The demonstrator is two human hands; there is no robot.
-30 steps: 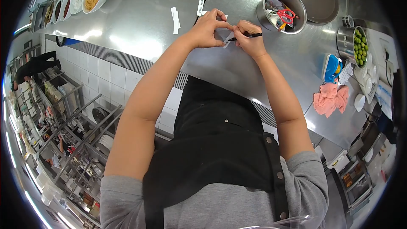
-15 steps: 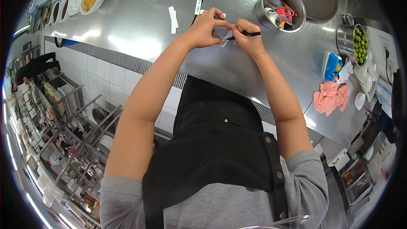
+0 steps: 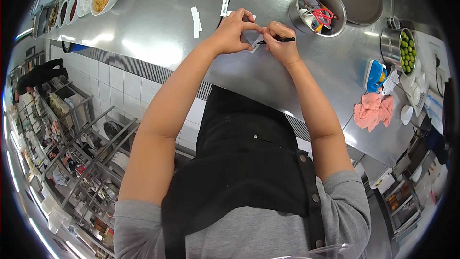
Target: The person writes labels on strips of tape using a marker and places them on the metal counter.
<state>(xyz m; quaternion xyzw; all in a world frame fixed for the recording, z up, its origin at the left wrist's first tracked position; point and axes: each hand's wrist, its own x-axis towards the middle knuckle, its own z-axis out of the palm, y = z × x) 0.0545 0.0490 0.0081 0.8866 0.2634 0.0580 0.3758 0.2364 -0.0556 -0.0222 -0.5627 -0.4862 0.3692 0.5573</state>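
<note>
In the upper middle of the frame, the right hand [image 3: 282,44] has a slim black pen [image 3: 289,39] closed between thumb and fingers, its tip at a small, narrow white paper slip [image 3: 255,48]. It looks like writing in progress. The left hand [image 3: 231,33] is partly open in a curve around the slip, thumb at its lower end and index finger reaching toward the right fingertips. It seems to be steadying the paper rather than pinching it; the exact contact is hard to tell.

Any further stroke would call for light, short pen movement while the paper is kept from sliding on the smooth grey steel worktop [image 3: 158,7].

The slip lies at a slant on the worktop between the 2 hands, near the front edge. It is plain white and looks flat, with small dark marks near the pen tip, too tiny to read; the fingers hide part of it. Left of the hands lie overlapping white paper strips [image 3: 196,22] with no writing that shows. Beside the dark seam in the worktop is a white label with black capital lettering [image 3: 225,4]. To the upper right, a round steel pot [image 3: 296,18] holds red-handled scissors [image 3: 323,17] and other small items.
</note>
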